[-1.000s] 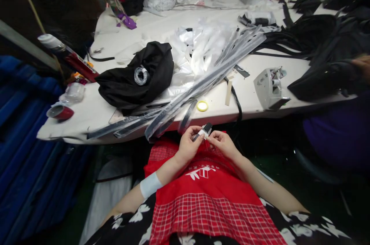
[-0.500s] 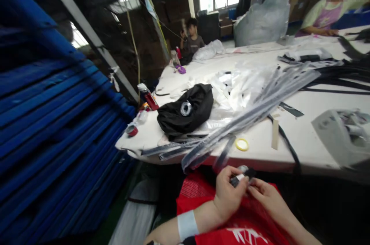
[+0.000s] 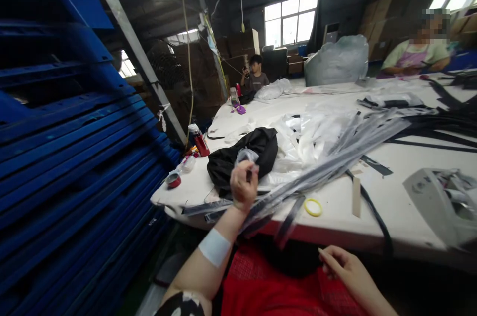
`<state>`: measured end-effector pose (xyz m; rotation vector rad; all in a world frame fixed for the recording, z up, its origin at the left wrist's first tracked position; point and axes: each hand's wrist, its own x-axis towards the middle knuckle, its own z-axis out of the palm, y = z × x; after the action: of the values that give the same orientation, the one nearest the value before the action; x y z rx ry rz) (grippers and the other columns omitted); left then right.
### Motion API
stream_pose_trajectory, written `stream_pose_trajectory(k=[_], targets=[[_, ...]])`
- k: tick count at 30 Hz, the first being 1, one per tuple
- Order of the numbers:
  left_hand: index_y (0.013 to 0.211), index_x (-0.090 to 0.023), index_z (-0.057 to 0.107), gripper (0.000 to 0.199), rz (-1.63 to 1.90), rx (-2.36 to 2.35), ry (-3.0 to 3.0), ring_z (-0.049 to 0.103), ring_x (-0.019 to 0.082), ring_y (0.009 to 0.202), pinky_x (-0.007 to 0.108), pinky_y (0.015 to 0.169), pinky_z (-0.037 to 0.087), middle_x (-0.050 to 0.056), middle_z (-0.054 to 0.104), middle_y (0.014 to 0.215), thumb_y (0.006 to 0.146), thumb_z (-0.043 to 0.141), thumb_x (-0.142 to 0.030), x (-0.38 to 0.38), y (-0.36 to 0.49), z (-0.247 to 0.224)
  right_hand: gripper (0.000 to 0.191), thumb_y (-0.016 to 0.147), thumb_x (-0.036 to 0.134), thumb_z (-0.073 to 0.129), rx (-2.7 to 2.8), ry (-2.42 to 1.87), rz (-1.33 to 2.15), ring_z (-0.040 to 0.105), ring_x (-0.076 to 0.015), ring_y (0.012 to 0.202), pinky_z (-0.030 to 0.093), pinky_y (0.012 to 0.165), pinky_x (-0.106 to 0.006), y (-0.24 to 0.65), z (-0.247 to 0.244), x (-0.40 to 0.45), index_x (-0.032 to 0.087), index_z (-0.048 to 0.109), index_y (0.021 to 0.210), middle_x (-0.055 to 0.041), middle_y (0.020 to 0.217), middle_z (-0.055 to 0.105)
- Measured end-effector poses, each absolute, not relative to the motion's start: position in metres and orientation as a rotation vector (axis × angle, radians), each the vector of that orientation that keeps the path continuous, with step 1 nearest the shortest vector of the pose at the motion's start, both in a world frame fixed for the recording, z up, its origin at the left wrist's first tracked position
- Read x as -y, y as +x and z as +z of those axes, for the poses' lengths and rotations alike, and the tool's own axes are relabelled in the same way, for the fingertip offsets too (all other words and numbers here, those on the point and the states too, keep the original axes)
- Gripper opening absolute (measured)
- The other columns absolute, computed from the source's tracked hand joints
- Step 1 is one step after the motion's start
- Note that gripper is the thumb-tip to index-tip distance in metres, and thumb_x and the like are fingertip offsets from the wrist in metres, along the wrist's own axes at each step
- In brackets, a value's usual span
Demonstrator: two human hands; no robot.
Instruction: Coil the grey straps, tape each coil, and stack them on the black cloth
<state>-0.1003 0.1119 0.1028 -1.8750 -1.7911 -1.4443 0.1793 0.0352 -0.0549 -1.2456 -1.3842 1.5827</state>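
Note:
My left hand [image 3: 244, 184] reaches over the table with its fingers closed. A bit of clear material shows at its fingertips, too small to name. Just behind the fingers is a translucent coil [image 3: 246, 155], lying on a bunched black cloth [image 3: 266, 149]; whether the fingers touch the coil I cannot tell. Low over my lap, below the table edge, my right hand [image 3: 341, 264] has its fingers loosely curled and apart, with nothing visible in it. A red garment [image 3: 257, 281] covers my lap.
Plastic-wrapped dark strips [image 3: 309, 174] lie across the white table [image 3: 268, 214]. Around them are a yellow ring [image 3: 313, 207], a tape roll [image 3: 173, 180], a red bottle [image 3: 199, 140] and a grey box [image 3: 428, 206]. Blue stacked panels [image 3: 93, 157] stand left. Two people sit beyond.
My left hand has left my lap and moved forward and left to the coil. The hands have parted, and the small dark piece with a white label between them is out of sight.

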Motion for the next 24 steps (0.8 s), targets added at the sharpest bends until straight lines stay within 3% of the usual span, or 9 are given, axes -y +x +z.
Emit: stream_pose_trajectory(k=[2,5,9,13,19,22,24], targets=[[0.107,-0.018,0.062,0.02,-1.004,2.074,-1.878,0.056,0.026,0.114,0.039,0.102,0.04,0.013,0.063,0.117,0.093,0.049,-0.025,-0.148,-0.125,0.114,0.053,0.067,0.073,0.065,1.35,-1.263,1.586,0.058,-0.0207,0.059,0.049,0.059,-0.031,0.186,-0.053,-0.03,0.021,0.063,0.068,-0.0041,0.06,0.064],[0.096,-0.015,0.067,0.014,-0.813,2.158,-1.983,0.059,0.026,0.104,0.038,0.095,0.043,0.014,0.065,0.109,0.088,0.055,-0.019,-0.178,-0.125,0.104,0.051,0.068,0.071,0.066,1.302,-1.276,1.562,0.058,-0.0193,0.059,0.049,0.059,-0.03,0.195,-0.057,-0.02,0.02,0.063,0.068,-0.0037,0.06,0.064],[0.097,-0.016,0.067,0.023,-0.669,1.924,-2.221,0.054,0.026,0.107,0.038,0.096,0.039,0.013,0.063,0.107,0.094,0.05,-0.032,-0.172,-0.073,0.071,0.049,0.072,0.069,0.066,1.212,-1.32,1.504,0.057,-0.0179,0.058,0.048,0.058,-0.03,0.21,-0.066,-0.01,0.02,0.063,0.068,-0.0031,0.06,0.064],[0.092,-0.011,0.067,0.034,-0.223,1.916,-2.235,0.053,0.031,0.104,0.041,0.09,0.04,0.016,0.062,0.102,0.084,0.066,-0.044,-0.161,-0.035,0.045,0.052,0.068,0.071,0.068,1.161,-1.352,1.466,0.057,-0.0178,0.056,0.048,0.058,-0.031,0.224,-0.063,-0.007,0.019,0.063,0.068,-0.0028,0.059,0.064],[0.093,-0.013,0.064,0.016,-0.268,1.847,-2.27,0.053,0.028,0.104,0.038,0.088,0.039,0.013,0.061,0.103,0.087,0.063,-0.028,-0.159,-0.033,0.052,0.049,0.07,0.068,0.069,1.117,-1.35,1.377,0.057,-0.0162,0.054,0.048,0.056,-0.029,0.238,-0.056,-0.014,0.019,0.063,0.069,-0.0012,0.058,0.063],[0.086,-0.015,0.06,0.011,-0.492,1.987,-2.411,0.055,0.022,0.086,0.032,0.076,0.04,0.008,0.061,0.09,0.088,0.059,-0.026,-0.128,-0.018,0.075,0.051,0.069,0.068,0.071,1.049,-1.302,1.396,0.062,-0.018,0.06,0.05,0.061,-0.03,0.242,-0.047,-0.027,0.018,0.066,0.075,-0.0029,0.064,0.066],[0.079,-0.017,0.058,0.018,-0.628,2.08,-2.782,0.05,0.016,0.07,0.027,0.063,0.037,0.0,0.056,0.075,0.085,0.064,-0.033,-0.09,-0.005,0.09,0.056,0.071,0.07,0.069,0.909,-1.178,1.508,0.067,-0.0199,0.074,0.053,0.07,-0.031,0.244,-0.032,-0.042,0.017,0.069,0.089,-0.0069,0.08,0.071]])
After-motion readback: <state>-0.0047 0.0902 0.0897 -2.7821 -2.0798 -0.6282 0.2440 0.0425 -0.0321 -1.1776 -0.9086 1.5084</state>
